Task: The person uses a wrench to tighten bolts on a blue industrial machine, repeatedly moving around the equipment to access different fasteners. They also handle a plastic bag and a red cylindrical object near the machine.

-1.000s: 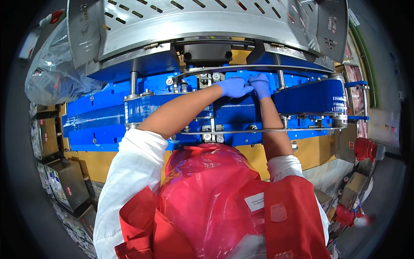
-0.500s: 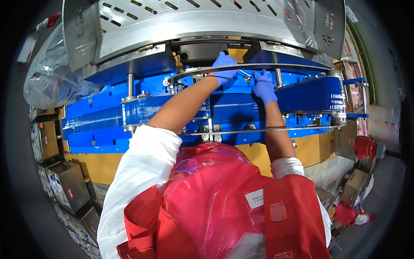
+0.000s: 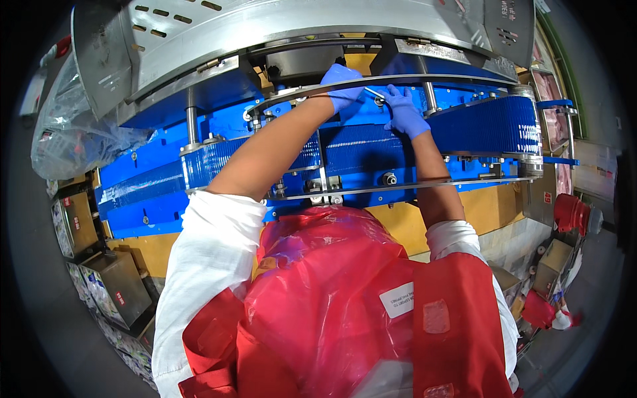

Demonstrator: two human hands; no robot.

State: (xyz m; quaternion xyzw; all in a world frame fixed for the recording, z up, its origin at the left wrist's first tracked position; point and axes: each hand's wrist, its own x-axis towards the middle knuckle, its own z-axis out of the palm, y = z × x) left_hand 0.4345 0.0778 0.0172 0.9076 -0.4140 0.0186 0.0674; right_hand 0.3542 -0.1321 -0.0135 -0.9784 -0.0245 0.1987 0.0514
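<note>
At the blue conveyor (image 3: 361, 140), the left hand (image 3: 341, 75) holds a silver rod (image 3: 374, 93).

White label (image 3: 396, 300) printed in dark letters on near red plastic (image 3: 325, 292), lettering (image 3: 508, 12) marked on metal hood (image 3: 312, 14) at far right, red sticker (image 3: 120, 298) with pale characters fixed to left steel box (image 3: 126, 282), similar red tag (image 3: 548, 198) fixed to right steel panel (image 3: 537, 207)

The conveyor belt (image 3: 361, 142) ran crosswise before the person, the hood (image 3: 298, 20) behind it, the plastic bag (image 3: 79, 139) beside the hood's left end, and the rod (image 3: 374, 92) beyond the belt, between left hand (image 3: 340, 73) and right hand (image 3: 405, 114).
</note>
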